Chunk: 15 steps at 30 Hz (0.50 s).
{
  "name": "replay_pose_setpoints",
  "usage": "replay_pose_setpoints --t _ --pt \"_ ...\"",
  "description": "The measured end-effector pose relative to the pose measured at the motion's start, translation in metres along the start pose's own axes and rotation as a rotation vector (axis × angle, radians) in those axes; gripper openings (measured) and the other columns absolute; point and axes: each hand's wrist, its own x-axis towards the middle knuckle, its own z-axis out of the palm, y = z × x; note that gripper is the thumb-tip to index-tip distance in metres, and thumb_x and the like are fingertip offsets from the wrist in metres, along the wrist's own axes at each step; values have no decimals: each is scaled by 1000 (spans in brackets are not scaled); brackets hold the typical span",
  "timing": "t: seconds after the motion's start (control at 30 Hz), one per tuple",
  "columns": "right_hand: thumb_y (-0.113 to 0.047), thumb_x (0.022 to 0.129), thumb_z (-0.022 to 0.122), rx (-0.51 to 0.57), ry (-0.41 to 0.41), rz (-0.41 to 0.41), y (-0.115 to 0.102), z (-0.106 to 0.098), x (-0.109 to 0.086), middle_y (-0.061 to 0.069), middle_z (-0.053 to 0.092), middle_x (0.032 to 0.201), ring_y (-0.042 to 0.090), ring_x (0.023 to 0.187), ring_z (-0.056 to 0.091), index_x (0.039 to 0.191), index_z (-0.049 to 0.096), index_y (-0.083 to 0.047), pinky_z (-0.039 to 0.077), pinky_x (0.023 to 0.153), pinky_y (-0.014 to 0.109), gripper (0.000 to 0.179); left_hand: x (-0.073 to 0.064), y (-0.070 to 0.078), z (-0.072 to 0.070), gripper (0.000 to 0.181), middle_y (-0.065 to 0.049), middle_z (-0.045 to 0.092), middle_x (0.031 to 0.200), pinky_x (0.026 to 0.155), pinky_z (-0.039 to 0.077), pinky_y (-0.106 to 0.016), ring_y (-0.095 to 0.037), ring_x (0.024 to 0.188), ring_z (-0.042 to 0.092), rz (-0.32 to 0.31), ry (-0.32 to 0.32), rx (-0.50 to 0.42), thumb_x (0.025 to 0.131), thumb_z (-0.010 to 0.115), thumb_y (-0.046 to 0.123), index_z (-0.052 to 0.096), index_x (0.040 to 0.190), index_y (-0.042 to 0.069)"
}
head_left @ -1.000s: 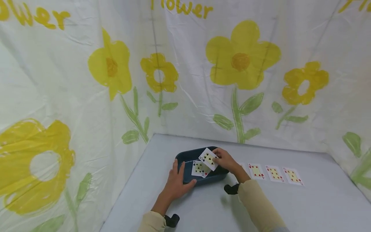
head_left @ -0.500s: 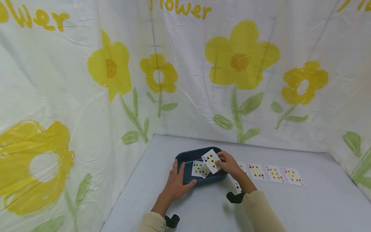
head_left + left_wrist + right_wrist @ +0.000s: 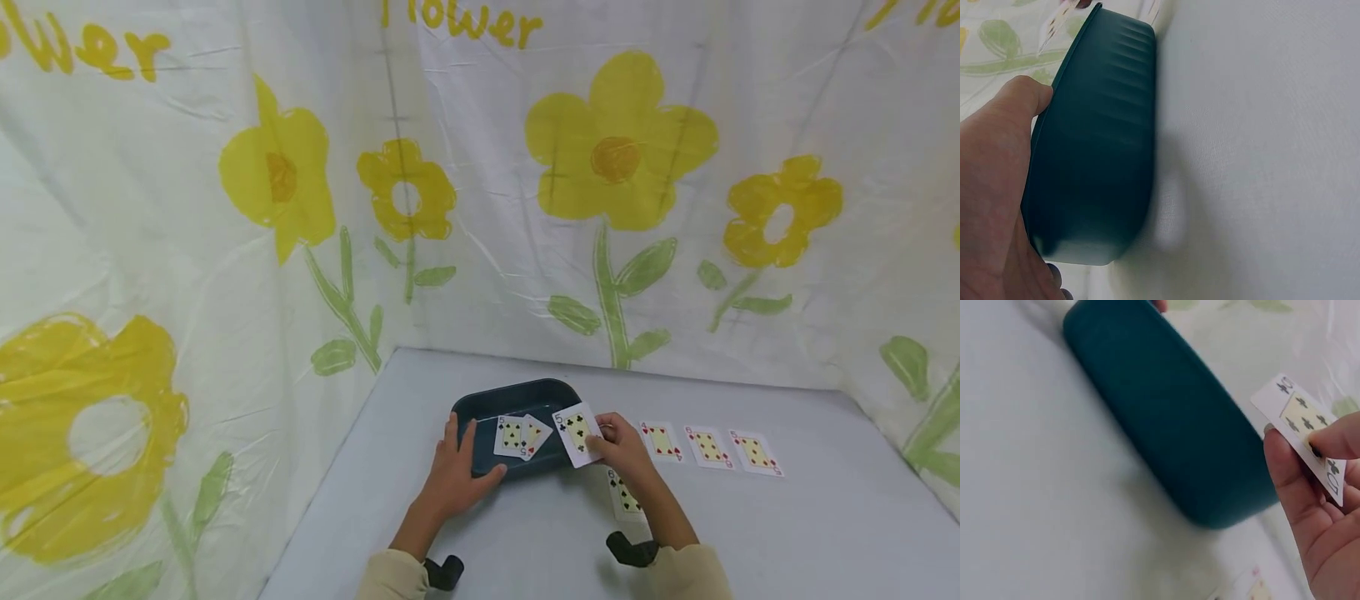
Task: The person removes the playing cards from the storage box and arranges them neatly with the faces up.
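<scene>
Rightward, in the head view, the right hand (image 3: 624, 450) has carried the five of clubs (image 3: 576, 435) from above the tray (image 3: 491, 405) to its right end, suggesting removal; the card's long axis runs far-to-near, slanting right nearer the viewer. Left wrist view: the left hand (image 3: 994, 169) grips the rim. Right wrist view: thumb and fingers pinch the card face-out.

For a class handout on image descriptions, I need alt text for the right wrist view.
A right hand pinches a five of clubs beside a teal tray on a pale table. Another card, blurred, is cut off by the bottom edge.
</scene>
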Motion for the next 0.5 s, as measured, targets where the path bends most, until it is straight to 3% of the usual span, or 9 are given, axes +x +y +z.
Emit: replay_pose_setpoints --t 0.3,0.5 --pt "-9 97 61 -114 154 84 18 -25 -36 28 61 128 23 92 65 129 49 4 55 73 30 37 1 0 0 98 -20 -2 166 109 28 -64 -53 144 18 7 -6 8 89 62 65 24 160 9" --pt "-8 96 58 -166 230 124 31 -45 -50 28 62 121 18 87 62 127 47 6 52 67 26 35 1 -1 0 99 -20 -3 166 112 25 -62 -51 146 16 -4 -12 10 89 62 66 23 160 9"
